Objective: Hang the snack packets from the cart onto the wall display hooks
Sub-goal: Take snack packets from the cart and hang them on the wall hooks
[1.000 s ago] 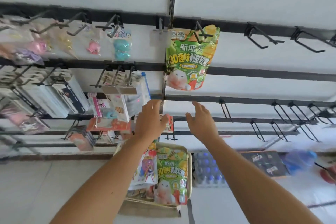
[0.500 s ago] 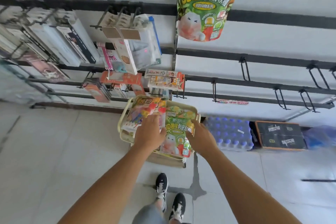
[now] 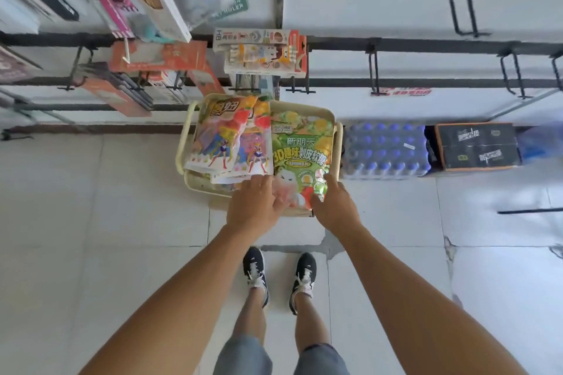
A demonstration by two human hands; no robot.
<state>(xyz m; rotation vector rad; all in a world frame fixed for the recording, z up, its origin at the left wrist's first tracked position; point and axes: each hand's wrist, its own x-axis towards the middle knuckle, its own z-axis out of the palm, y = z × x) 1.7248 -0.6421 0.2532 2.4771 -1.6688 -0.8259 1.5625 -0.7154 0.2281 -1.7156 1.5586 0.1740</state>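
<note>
Head view: I look straight down at the cart (image 3: 337, 143), which stands on the tiled floor against the foot of the wall display
Green snack packet (image 3: 300, 148): it lies face up in the right half of the cart, its top toward the far rim, its bottom end at the near rim under my fingers
Left hand (image 3: 254, 207): fingers curl over the packet's near left corner; I judge it has a grip there, though the corner itself is blurred
Right hand (image 3: 333, 207): it sits at the packet's near right corner with fingers bent against the edge; I read it as pinching the packet
Cartoon packets (image 3: 231, 143): a loose stack fills the left half of the cart, its right edge touching the green one and partly overhanging the near left corner
Empty hooks (image 3: 461, 7): bare black hooks stand out from the wall rails at the right, well above the cart
Risk, neighbours: lifting the green packet could drag the overlapping stack over the rim, since it already hangs out
Risk, grip: holding only the bottom corners lets the slippery bag fold or slip
Risk, hanging: the hole is at the far end, so I must regrip before reaching a hook
</note>
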